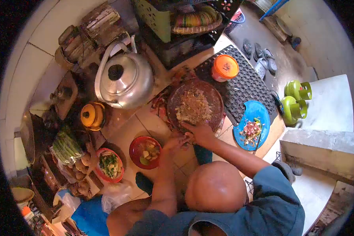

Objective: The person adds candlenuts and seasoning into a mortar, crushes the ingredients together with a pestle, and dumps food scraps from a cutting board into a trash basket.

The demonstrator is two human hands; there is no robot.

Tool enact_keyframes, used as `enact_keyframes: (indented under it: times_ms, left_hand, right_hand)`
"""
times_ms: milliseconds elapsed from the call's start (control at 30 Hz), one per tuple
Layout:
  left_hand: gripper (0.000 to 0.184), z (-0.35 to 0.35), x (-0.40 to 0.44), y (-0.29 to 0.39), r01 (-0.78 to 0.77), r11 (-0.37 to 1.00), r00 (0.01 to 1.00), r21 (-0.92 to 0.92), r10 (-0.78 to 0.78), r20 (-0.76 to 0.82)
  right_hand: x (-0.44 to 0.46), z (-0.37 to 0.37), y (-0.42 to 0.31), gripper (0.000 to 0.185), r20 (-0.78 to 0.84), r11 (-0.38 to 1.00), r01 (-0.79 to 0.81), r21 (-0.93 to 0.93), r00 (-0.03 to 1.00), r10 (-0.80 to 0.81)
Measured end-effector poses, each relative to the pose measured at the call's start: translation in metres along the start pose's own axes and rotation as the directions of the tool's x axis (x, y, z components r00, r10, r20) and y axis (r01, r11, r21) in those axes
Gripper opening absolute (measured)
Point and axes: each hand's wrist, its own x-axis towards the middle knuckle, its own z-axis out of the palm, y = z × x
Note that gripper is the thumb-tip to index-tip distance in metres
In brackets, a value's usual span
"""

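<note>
A wide brown mortar dish stands in front of me with a coarse, pale brown ground mixture spread inside. At its near rim my two hands meet. My right hand has a finger reaching to the rim while its other fingers curl in towards the left. Close against it, my left hand looks closed and slightly blurred. What lies between the fingers, if anything, is hidden. Left of my left hand sits a red bowl with pale pieces in liquid. Further left is a red-rimmed plate of chopped greens and pale pieces.
A large metal kettle and a yellow lidded pot stand at left. Right are an orange-lidded tub on a black mat and a blue plate with chopped food and a knife. Green gas cylinders stand beyond.
</note>
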Motion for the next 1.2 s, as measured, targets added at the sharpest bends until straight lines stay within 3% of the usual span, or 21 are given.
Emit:
enact_keyframes:
  times_ms: [67,167,267,367,467,533,600,633,700,767,867,933,1000,1100,1167,1200]
  left_hand:
    - [0.037,0.03,-0.021,0.02,-0.027,0.992,0.998,0.124,0.034,-0.057]
    - [0.05,0.071,-0.029,0.041,0.05,0.99,0.97,0.13,-0.017,-0.244]
    - [0.055,0.037,0.004,0.025,0.214,0.943,0.938,0.254,-0.126,-0.322]
    - [0.057,0.051,-0.002,0.033,0.269,0.925,0.926,0.269,-0.172,-0.336]
    - [0.054,0.055,-0.002,0.028,0.148,0.977,0.923,0.153,-0.081,-0.376]
    - [0.052,0.021,0.018,0.011,0.005,0.782,0.974,0.623,0.137,-0.18]
    - [0.05,0.01,0.022,0.01,-0.014,0.74,0.971,0.673,0.17,-0.167]
    - [0.05,0.014,0.021,0.003,0.044,0.86,0.952,0.508,0.117,-0.281]
    - [0.051,0.016,0.032,0.002,-0.018,0.953,0.914,0.302,0.138,-0.381]
    - [0.054,0.003,0.045,-0.025,-0.193,0.952,0.874,0.238,0.277,-0.399]
    - [0.055,0.018,0.036,-0.008,-0.169,0.973,0.881,0.159,0.221,-0.418]
    - [0.056,0.068,0.007,0.029,-0.03,0.987,0.868,0.159,0.104,-0.485]
    - [0.056,0.072,0.006,0.031,0.024,0.969,0.894,0.248,0.09,-0.438]
    - [0.056,0.026,0.028,0.01,-0.119,0.917,0.92,0.38,0.246,-0.305]
    - [0.056,0.041,0.019,-0.006,-0.248,0.927,0.854,0.282,0.347,-0.388]
    - [0.055,0.06,0.008,0.009,-0.145,0.962,0.859,0.232,0.238,-0.454]
  right_hand:
    - [0.004,-0.002,-0.008,0.043,0.183,0.966,-0.259,-0.011,0.949,0.257]
    - [0.032,0.042,0.054,0.04,-0.126,0.896,-0.239,0.374,0.944,0.304]
    - [0.049,0.017,0.091,0.041,0.199,0.583,-0.363,0.726,0.924,0.328]
    - [0.04,-0.031,0.056,0.041,-0.234,0.803,-0.167,0.572,0.905,0.354]
    - [0.043,-0.016,0.039,0.042,-0.159,0.913,-0.268,0.307,0.932,0.327]
    - [0.049,0.012,0.04,0.044,-0.214,0.98,-0.179,0.087,0.957,0.194]
    - [0.057,0.029,0.052,0.045,-0.291,0.992,-0.067,0.104,0.952,0.095]
    - [0.061,0.021,0.065,0.046,-0.327,0.973,-0.012,0.23,0.941,0.089]
    - [0.07,0.006,0.068,0.047,-0.34,0.914,-0.02,0.404,0.925,0.17]
    - [0.055,-0.045,0.038,0.048,-0.238,0.841,-0.187,0.508,0.908,0.346]
    - [0.055,0.005,0.035,0.049,-0.472,0.94,-0.142,0.31,0.835,0.282]
    - [0.059,0.036,0.047,0.05,-0.432,0.989,-0.074,0.129,0.893,0.123]
    - [0.058,0.036,0.061,0.051,-0.358,0.992,-0.051,0.117,0.93,0.09]
    - [0.068,-0.006,0.062,0.051,-0.206,0.928,-0.177,0.327,0.946,0.252]
    - [0.055,-0.058,0.027,0.051,-0.033,0.824,-0.41,0.39,0.889,0.457]
    - [0.055,-0.034,0.032,0.051,-0.225,0.92,-0.312,0.239,0.904,0.365]
